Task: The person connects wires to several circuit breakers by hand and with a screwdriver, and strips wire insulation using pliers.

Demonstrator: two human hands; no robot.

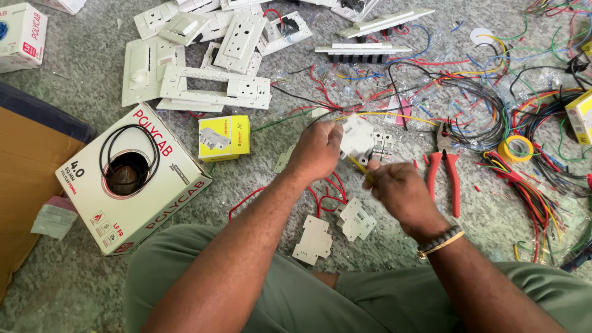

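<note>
My left hand [317, 150] grips a small white switch module [357, 135] above the grey floor. Just below and to the right, my right hand [398, 188] pinches a thin yellow tool or wire [359, 166] whose tip reaches the module's underside. Two more white modules [313, 239] [356, 218] lie on the floor close to my knees, under the hands. Red-handled pliers [445, 166] rest just right of my right hand.
A white cable box with a black coil [132, 179] sits at the left beside a small yellow box [224, 137]. White switch plates [209, 74] are scattered at the top. Tangled coloured wires [530, 123] and a yellow tape roll [517, 148] fill the right. A brown board [24, 166] lies far left.
</note>
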